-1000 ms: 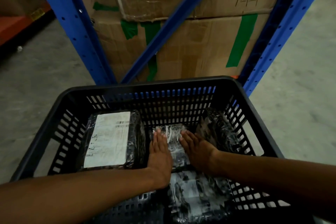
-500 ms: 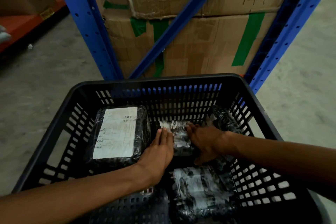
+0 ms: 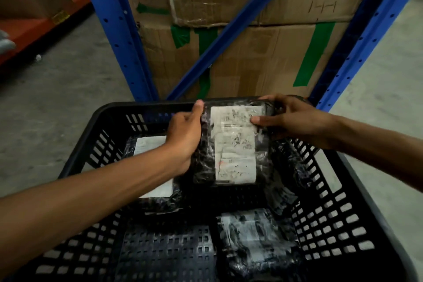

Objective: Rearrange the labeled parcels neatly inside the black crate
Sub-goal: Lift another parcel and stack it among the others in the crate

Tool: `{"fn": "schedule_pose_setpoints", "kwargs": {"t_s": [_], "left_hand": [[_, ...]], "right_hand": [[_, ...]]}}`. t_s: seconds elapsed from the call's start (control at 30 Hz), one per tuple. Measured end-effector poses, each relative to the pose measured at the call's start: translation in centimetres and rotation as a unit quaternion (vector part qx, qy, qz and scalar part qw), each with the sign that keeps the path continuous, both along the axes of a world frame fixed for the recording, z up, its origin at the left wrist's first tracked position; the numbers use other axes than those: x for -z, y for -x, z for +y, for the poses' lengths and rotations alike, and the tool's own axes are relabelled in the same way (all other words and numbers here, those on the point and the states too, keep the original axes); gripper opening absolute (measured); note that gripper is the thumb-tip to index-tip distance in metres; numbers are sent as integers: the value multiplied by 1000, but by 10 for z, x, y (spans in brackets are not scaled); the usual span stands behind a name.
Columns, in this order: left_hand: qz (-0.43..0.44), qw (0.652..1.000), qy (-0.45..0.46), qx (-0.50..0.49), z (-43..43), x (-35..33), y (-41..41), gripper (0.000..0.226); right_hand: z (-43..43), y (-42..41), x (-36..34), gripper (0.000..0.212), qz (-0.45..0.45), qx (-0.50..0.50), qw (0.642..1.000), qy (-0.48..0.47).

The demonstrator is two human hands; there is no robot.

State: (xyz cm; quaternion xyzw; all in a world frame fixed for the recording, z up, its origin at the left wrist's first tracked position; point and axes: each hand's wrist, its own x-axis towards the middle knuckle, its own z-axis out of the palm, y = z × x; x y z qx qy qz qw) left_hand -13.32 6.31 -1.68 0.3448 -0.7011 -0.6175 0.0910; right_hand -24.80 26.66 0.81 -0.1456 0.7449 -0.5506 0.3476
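A black-wrapped parcel with a white label (image 3: 234, 146) is held up above the middle of the black crate (image 3: 100, 119), its label facing me. My left hand (image 3: 185, 135) grips its left edge and my right hand (image 3: 290, 119) grips its top right corner, thumb on the label. Below, a labeled parcel (image 3: 158, 188) lies flat at the crate's left, partly hidden by my left forearm. Another wrapped parcel (image 3: 256, 242) lies at the near right. A dark wrapped parcel (image 3: 295, 167) leans against the right wall.
Blue rack uprights and a diagonal brace (image 3: 231, 30) stand just behind the crate, with stacked cardboard boxes (image 3: 258, 57) taped in green behind them. Grey concrete floor lies on both sides. An orange shelf beam (image 3: 34, 27) runs at the far left.
Both hands were pressed on a small parcel low in the crate's middle. They have since taken hold of it and lifted it up, turned so its label faces me.
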Motion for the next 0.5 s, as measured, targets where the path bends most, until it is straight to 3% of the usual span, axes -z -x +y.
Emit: {"fn": "schedule_pose_setpoints", "kwargs": {"t_s": [0.07,0.17,0.27,0.4,0.5], "left_hand": [[-41,999,-31,14,12,15,0,43],[-119,989,65,65,34,44,-9,42],[-177,976,109,68,48,64,-16,44],[-196,970,121,72,52,83,-9,48],[-214,963,145,77,54,90,2,59]], "right_hand": [[-16,-9,16,36,45,83,993,-67],[-30,-19,48,27,160,141,960,-183],[-33,-32,77,46,238,130,933,-236],[-31,-36,96,45,235,98,936,-242],[-32,-35,101,82,236,-10,932,-274]]}}
